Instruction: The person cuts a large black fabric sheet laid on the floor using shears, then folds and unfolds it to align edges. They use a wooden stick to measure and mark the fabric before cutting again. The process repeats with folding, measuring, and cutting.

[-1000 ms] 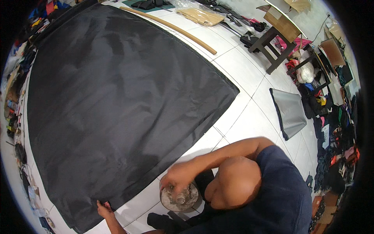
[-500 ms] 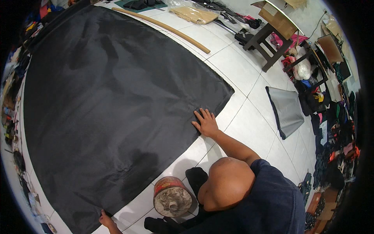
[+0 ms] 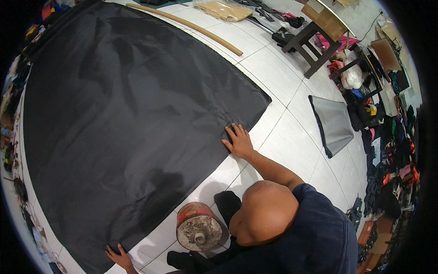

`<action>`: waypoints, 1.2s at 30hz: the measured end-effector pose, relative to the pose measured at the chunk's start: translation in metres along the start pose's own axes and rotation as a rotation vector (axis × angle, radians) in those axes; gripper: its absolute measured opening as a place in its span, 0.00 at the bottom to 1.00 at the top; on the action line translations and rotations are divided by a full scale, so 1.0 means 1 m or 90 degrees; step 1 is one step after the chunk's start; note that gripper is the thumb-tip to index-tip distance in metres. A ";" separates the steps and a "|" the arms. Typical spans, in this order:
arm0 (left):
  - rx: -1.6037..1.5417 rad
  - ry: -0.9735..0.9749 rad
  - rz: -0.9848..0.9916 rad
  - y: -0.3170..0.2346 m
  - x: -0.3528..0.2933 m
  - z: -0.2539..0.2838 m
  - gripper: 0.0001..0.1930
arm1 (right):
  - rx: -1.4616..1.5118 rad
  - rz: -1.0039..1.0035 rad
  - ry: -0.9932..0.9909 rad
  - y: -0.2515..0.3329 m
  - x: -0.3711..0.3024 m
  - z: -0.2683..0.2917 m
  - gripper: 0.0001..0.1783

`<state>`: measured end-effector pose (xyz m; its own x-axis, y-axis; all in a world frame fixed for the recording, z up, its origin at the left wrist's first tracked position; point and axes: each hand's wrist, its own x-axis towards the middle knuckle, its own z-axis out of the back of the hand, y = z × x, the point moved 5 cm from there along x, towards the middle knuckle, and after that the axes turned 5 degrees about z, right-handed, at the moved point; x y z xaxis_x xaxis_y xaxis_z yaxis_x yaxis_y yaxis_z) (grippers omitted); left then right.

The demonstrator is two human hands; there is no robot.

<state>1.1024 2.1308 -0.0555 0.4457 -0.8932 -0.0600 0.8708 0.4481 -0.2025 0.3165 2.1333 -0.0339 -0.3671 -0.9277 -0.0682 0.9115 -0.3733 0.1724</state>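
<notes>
A broad sheet of black fabric [image 3: 132, 105] lies spread on the floor, with soft wrinkles across it. My right hand [image 3: 238, 140] rests on its near edge, close to the right corner. Its fingers are spread, and a small dark fold shows beside the fingertips. At the lower left, my left hand [image 3: 119, 259] touches the same edge with its fingers apart; part of that hand falls close to the frame's bottom. Between my hands, just off the fabric, stands a worn red can [image 3: 199, 227] with a crusted grey top and a central knob.
A long tan tube [image 3: 191, 28] lies along the far edge of the fabric. Folded grey material [image 3: 332, 123] sits on the white tiles to the right. Beyond it stand a dark stool [image 3: 312, 48] and piles of clothing and scraps [image 3: 392, 173]. More clutter lines the left side.
My left hand has gone from fingers closed at the fabric's edge to fingers spread on it. My right hand stays in about the same place on the fabric. The view has shifted slightly.
</notes>
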 end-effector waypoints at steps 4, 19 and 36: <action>0.011 0.010 -0.008 0.005 0.001 -0.004 0.37 | -0.020 0.005 0.004 -0.005 -0.003 0.002 0.38; 0.057 0.037 -0.134 -0.093 0.012 0.011 0.39 | -0.029 -0.135 -0.183 -0.113 0.071 0.036 0.35; -0.011 0.148 -0.130 -0.095 0.024 -0.004 0.43 | -0.025 -0.201 -0.058 -0.240 0.141 0.011 0.44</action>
<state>1.0297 2.0663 -0.0413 0.1997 -0.9504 -0.2384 0.9330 0.2588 -0.2502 0.0439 2.0918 -0.0743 -0.6455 -0.7634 -0.0243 0.7564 -0.6434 0.1184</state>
